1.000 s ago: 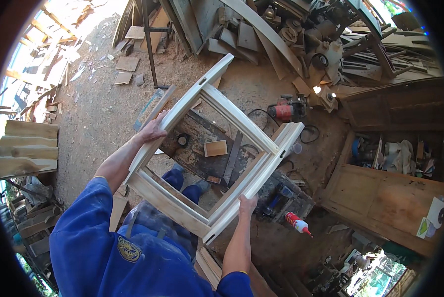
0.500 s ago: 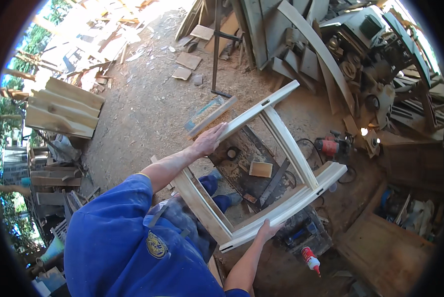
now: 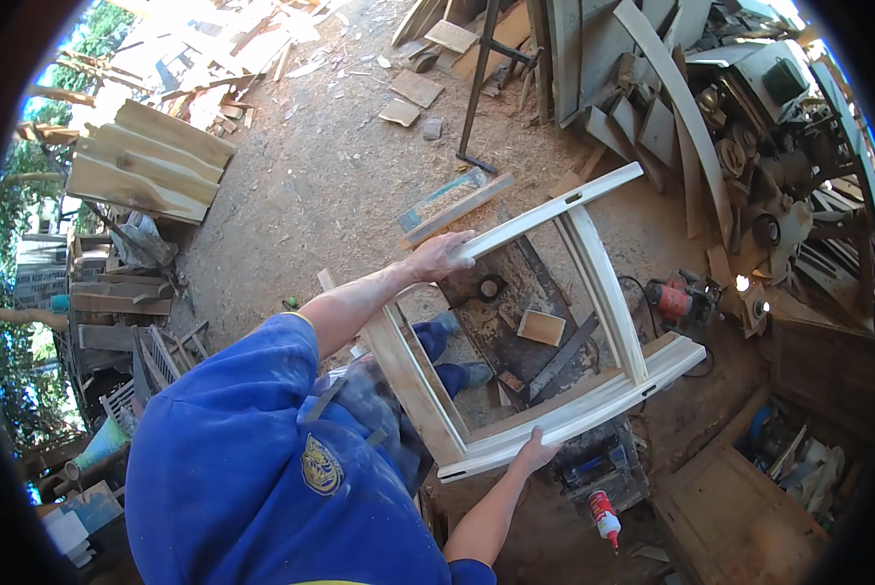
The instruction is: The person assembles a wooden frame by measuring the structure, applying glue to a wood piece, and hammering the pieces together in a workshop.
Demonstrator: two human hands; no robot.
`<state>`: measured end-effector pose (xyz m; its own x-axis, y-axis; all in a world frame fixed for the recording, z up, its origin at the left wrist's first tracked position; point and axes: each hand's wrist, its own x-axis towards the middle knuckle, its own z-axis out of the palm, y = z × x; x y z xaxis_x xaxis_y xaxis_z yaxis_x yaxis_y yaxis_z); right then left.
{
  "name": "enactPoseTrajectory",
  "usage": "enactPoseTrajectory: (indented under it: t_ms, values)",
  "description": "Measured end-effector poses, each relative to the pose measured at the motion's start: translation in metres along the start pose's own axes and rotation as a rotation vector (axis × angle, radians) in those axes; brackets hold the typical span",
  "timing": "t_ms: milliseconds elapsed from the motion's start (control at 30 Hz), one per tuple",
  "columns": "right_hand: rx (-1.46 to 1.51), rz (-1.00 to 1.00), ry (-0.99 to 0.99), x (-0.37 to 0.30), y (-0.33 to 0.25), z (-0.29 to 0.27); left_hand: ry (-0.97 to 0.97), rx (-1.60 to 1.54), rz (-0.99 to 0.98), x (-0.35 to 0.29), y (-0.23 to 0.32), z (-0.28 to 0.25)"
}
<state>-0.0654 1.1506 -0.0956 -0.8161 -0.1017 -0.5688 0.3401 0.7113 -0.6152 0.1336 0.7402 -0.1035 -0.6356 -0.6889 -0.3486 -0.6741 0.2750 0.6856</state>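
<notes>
Both my hands hold a pale wooden frame (image 3: pixel 554 213) tilted above a low, dark workbench (image 3: pixel 510 265). It has two long side rails, joined by crosspieces, with dark slots cut in the rails. My left hand (image 3: pixel 439 257) grips the end part of the far rail, fingers wrapped over it. Around the near, slightly curved rail, my right hand (image 3: pixel 535 453) is closed, with its thumb on top. Through the frame's opening show a small wood block (image 3: pixel 542 328) and a dark ring (image 3: pixel 491 288), both lying on the bench.
A red power tool (image 3: pixel 669 299) with a cord sits right of the frame. A red-and-white bottle (image 3: pixel 604 517) stands near my right hand. Beyond the bench lies a wooden strip (image 3: pixel 457 211). Boards and machinery crowd the right; wavy planks (image 3: pixel 150 161) stand at left.
My view has turned, so most of the surroundings sit further right in the picture. The frame has moved slightly with my hands, which keep the same hold.
</notes>
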Motion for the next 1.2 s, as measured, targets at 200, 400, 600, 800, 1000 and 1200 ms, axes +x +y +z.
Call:
enactPoseTrajectory:
  t_ms: [200,400,600,800,1000,1200]
  values:
    - [0.493,0.056,-0.043,-0.004,0.050,0.002,-0.218,-0.294,-0.332,-0.048,-0.039,-0.014]
    - [0.354,-0.004,0.012,-0.001,0.058,0.001,-0.261,-0.240,-0.380,-0.050,-0.040,-0.015]
    - [-0.359,-0.886,0.387,0.002,-0.056,0.050,-0.149,-0.685,-0.494,-0.068,-0.085,-0.021]
    - [-0.745,-0.898,-0.514,0.005,-0.150,0.200,-0.053,-0.589,-0.858,-0.144,-0.135,-0.048]
    - [-1.008,-0.881,-0.535,0.022,-0.141,0.284,0.066,-0.593,-0.918,-0.196,-0.138,-0.072]
    - [-0.762,-0.759,-0.371,0.014,-0.111,0.267,0.378,-0.475,-0.419,-0.177,-0.072,-0.073]
